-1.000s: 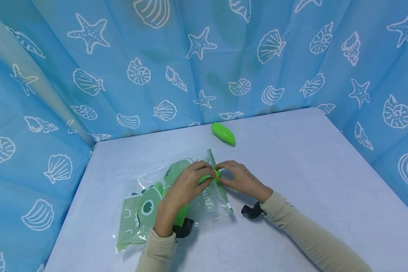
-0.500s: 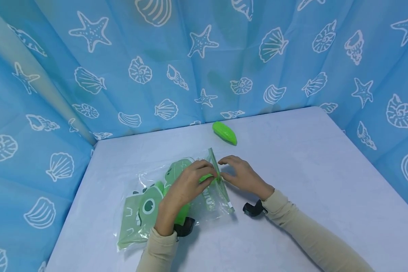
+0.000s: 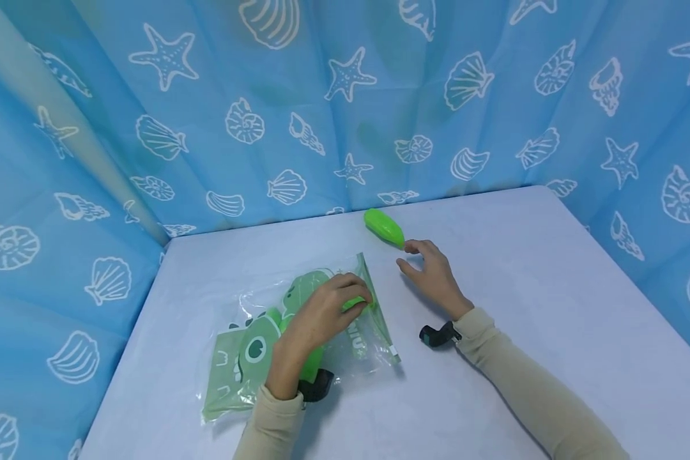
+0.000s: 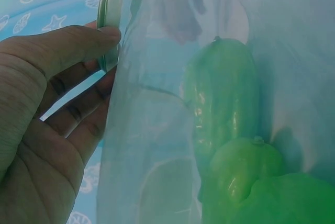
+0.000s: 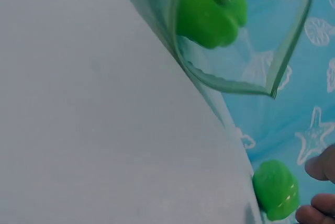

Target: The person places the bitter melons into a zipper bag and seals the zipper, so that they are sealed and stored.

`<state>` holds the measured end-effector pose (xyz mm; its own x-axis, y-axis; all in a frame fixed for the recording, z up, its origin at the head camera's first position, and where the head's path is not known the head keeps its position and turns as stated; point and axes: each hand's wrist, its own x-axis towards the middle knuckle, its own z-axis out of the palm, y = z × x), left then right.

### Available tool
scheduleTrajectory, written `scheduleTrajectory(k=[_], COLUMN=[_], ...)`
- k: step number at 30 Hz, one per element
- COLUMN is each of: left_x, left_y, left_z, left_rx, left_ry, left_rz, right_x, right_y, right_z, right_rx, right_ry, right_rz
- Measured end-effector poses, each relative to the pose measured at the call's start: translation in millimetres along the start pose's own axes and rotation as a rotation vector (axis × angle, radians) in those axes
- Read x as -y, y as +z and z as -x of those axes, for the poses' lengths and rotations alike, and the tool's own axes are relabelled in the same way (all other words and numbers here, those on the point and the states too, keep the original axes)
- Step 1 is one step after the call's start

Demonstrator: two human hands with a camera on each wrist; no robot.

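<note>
We find a clear plastic bag printed with a green dinosaur lying flat on the counter, toward its left edge and short of the back edge. Its mouth faces right and stands open, as the right wrist view shows. Green toy vegetables sit inside the bag; the left wrist view shows at least two of them pressed close together behind the plastic.

We note the left hand resting on the bag at its open end. Its fingers are curled round the rim of the mouth, pinching the sealing strip, with one green piece just under the fingertips in the head view.

We record the right hand apart from the bag, over the counter between the bag's mouth and the back edge. Its fingers are spread and relaxed and hold nothing. The fingertips are just beside a loose green toy vegetable that lies on the counter near the back edge, roughly at its middle; we cannot tell whether they touch it. The right wrist view shows the same piece near two fingertips.

A blue curtain with white shells and starfish closes off the back and both sides of the counter.
</note>
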<state>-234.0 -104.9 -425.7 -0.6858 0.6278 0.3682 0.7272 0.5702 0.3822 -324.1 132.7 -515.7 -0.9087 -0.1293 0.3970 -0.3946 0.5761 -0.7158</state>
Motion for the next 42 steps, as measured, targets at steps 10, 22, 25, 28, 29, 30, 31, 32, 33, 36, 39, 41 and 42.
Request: scheduleTrajectory(k=[10,22,25,28,29,30,31,32,33,36,39,41,42], left_x=[-1.3,0.9,0.9,1.2,0.6,0.3,0.1,-0.1,-0.4,-0.7,-0.5,-0.3,-0.3], left_y=[2.4,5.4,3.6,2.3,3.2,4.1,3.5,2.8,2.3,1.5,1.2,1.4,1.6], left_z=[0.0,1.9,1.6,0.8,0.5,0.4,0.0,-0.4,-0.8,-0.9,-0.1,0.4,0.5], left_rx=[0.000,0.010,0.019,0.022,0.022,0.021,0.020,0.020,0.018,0.022,0.023,0.021,0.020], left_ry=[-0.026,0.008,0.003,-0.006,-0.009,-0.012,-0.014,-0.015,-0.015,-0.017,-0.023,-0.024,-0.026], left_rz=[-0.013,-0.011,-0.015,-0.015,-0.013,-0.012,-0.013,-0.015,-0.015,-0.014,-0.012,-0.006,-0.004], right_x=[-21,-37,-38,-37,-38,-38,-38,-36,-35,-31,-29,-29,-29], right_y=[15,28,30,30,29,29,28,26,25,22,20,19,18], right_z=[-25,-58,-64,-66,-65,-63,-62,-62,-61,-56,-51,-48,-47], right_rx=[-0.027,-0.020,-0.013,-0.006,-0.007,-0.012,-0.022,-0.034,-0.047,-0.082,-0.081,-0.080,-0.081], right_ry=[0.119,0.168,0.164,0.153,0.153,0.151,0.145,0.140,0.135,0.144,0.169,0.183,0.188], right_rz=[-0.019,0.017,0.045,0.034,0.026,0.015,0.001,-0.018,-0.032,-0.066,-0.075,-0.077,-0.078])
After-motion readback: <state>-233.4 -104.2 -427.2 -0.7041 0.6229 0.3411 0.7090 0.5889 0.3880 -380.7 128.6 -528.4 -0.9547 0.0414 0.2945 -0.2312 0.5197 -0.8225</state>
